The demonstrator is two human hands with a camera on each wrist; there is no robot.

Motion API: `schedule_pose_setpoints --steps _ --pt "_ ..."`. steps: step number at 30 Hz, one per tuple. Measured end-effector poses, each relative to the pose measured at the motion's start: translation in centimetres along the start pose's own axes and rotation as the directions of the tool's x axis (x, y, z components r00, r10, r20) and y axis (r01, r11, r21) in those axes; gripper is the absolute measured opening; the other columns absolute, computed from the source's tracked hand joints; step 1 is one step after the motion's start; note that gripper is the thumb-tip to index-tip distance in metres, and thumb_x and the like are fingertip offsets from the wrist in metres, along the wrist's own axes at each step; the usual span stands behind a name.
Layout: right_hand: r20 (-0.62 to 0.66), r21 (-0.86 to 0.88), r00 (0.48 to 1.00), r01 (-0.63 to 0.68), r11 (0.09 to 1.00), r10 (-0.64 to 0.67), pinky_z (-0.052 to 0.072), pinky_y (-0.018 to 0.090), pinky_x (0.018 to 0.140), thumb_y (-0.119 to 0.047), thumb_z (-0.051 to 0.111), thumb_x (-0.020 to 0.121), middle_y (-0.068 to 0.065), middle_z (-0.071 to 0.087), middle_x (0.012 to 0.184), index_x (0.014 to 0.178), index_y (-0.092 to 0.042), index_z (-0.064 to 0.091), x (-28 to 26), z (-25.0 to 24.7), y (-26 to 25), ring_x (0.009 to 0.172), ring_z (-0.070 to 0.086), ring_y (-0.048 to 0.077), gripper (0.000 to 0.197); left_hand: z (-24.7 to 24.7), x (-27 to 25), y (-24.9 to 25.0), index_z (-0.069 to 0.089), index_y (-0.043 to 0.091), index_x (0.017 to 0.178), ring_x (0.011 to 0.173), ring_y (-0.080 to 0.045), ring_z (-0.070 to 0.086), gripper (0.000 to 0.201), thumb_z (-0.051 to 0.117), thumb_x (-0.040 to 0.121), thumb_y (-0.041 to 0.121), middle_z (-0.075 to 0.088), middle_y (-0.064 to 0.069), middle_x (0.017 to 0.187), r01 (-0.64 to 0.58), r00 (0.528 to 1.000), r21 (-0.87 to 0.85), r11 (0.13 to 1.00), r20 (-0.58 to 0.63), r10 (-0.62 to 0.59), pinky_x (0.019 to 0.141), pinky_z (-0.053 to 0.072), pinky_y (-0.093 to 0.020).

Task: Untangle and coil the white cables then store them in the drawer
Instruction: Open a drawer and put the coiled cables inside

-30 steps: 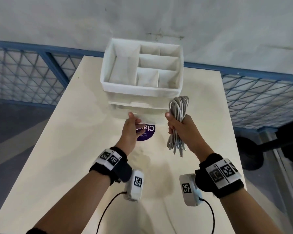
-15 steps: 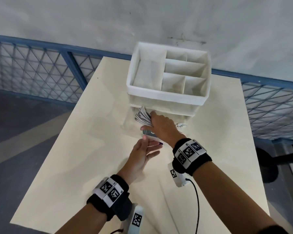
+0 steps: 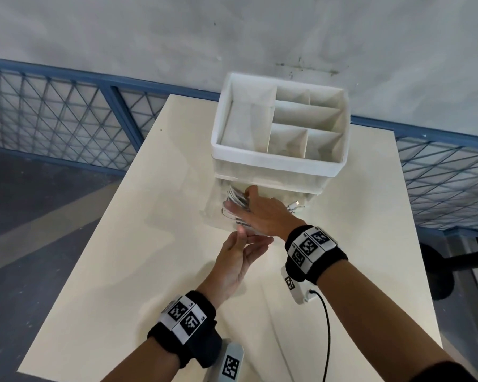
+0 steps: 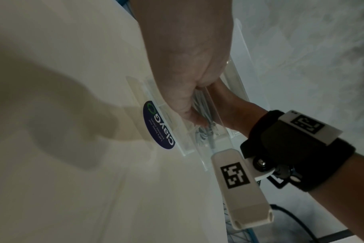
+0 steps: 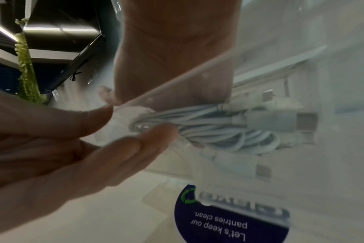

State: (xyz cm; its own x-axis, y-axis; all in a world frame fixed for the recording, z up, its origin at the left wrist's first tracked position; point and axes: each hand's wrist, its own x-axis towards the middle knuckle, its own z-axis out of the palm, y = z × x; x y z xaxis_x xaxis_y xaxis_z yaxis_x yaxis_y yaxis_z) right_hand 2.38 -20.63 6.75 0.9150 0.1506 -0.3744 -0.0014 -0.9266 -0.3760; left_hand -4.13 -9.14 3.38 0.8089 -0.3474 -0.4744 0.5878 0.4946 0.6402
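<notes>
The right hand is lying over the bundle of white cables inside the pulled-out clear drawer at the bottom of the white organizer, with its fingers curling down around the coils, probably so that the loops are not springing apart while they are being settled on the drawer floor. The left hand is waiting just in front of the drawer's front panel, palm turned up and fingers relaxed and apart, gripping nothing; it is likely standing ready to steady the drawer or push it shut. Through the clear front, the right wrist view is showing the cables gathered into a loose oval of several strands beyond the fingertips, with their plugs sticking out at the far end, away from the palm. One or two plug ends are also poking past the wrist side of the right hand. The whole organizer is sitting on the cream table, and the purple sticker is lying on the table under the drawer.
</notes>
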Motion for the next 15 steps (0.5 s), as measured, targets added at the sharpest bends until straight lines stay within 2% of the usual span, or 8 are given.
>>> schedule_pose_setpoints --steps 2,4,6,9,11,13,15 --pt "-0.027 -0.07 0.999 0.043 0.997 -0.045 0.048 0.045 0.081 -0.041 0.026 0.099 0.018 0.041 0.123 0.134 -0.016 0.03 -0.3 0.3 0.1 0.09 0.06 0.038 0.044 0.0 0.0 0.0 0.05 -0.01 0.115 0.082 -0.019 0.073 0.045 0.03 0.1 0.028 0.066 -0.023 0.098 -0.005 1.0 -0.009 1.0 0.003 0.005 0.074 0.059 -0.022" --pt "-0.093 0.017 0.995 0.027 0.999 -0.025 0.046 0.042 0.078 -0.028 0.024 0.101 0.019 0.043 0.118 0.125 -0.006 0.038 -0.7 0.9 0.2 0.09 0.058 0.037 0.035 0.0 0.0 -0.1 0.05 -0.01 0.116 0.078 -0.017 0.073 0.044 0.03 0.101 0.027 0.065 -0.023 0.096 -0.011 1.0 -0.016 1.0 -0.005 0.011 0.073 0.058 -0.022" --pt "-0.149 0.117 0.989 0.016 0.993 0.002 0.039 0.039 0.08 -0.025 0.028 0.1 0.017 0.05 0.112 0.112 -0.004 0.042 -0.8 1.4 0.5 0.097 0.051 0.032 0.029 0.2 0.0 -0.1 0.051 -0.01 0.114 0.076 -0.017 0.072 0.043 0.03 0.101 0.026 0.065 -0.021 0.093 -0.021 1.0 -0.024 0.999 -0.014 0.021 0.072 0.058 -0.021" --pt "-0.169 0.228 0.985 0.082 0.97 -0.043 0.034 0.03 0.09 -0.017 0.038 0.098 0.014 0.045 0.117 0.113 -0.005 0.052 -1.0 1.7 1.4 0.106 0.038 0.026 0.024 0.4 0.0 -0.2 0.053 -0.009 0.109 0.077 -0.019 0.073 0.041 0.031 0.1 0.025 0.072 -0.016 0.083 -0.032 0.999 -0.041 0.999 -0.031 0.031 0.071 0.059 -0.022" --pt "-0.235 0.268 0.969 0.136 0.954 -0.072 0.036 0.028 0.09 -0.017 0.046 0.096 0.011 0.046 0.109 0.113 -0.006 0.061 -1.3 1.6 2.0 0.102 0.041 0.022 0.025 0.5 0.0 -0.3 0.053 -0.009 0.107 0.079 -0.022 0.074 0.04 0.032 0.101 0.025 0.072 -0.017 0.083 -0.038 0.999 -0.058 0.998 -0.033 0.036 0.071 0.059 -0.022" --pt "-0.289 0.232 0.954 0.154 0.96 -0.083 0.041 0.028 0.085 -0.022 0.049 0.095 0.005 0.047 0.095 0.113 -0.01 0.065 -1.5 1.5 2.5 0.095 0.048 0.02 0.027 0.6 0.1 -0.3 0.053 -0.008 0.106 0.079 -0.023 0.074 0.039 0.032 0.101 0.025 0.07 -0.02 0.085 -0.042 0.998 -0.069 0.997 -0.039 0.039 0.072 0.059 -0.023" --pt "-0.376 0.07 0.921 0.141 0.988 -0.105 0.035 0.026 0.082 -0.03 0.048 0.092 0.002 0.055 0.084 0.108 -0.018 0.07 -1.6 1.8 2.7 0.085 0.053 0.02 0.029 0.8 0.3 -0.4 0.054 -0.007 0.103 0.077 -0.022 0.074 0.039 0.032 0.101 0.025 0.071 -0.018 0.083 -0.046 0.998 -0.074 0.996 -0.045 0.042 0.071 0.059 -0.022"
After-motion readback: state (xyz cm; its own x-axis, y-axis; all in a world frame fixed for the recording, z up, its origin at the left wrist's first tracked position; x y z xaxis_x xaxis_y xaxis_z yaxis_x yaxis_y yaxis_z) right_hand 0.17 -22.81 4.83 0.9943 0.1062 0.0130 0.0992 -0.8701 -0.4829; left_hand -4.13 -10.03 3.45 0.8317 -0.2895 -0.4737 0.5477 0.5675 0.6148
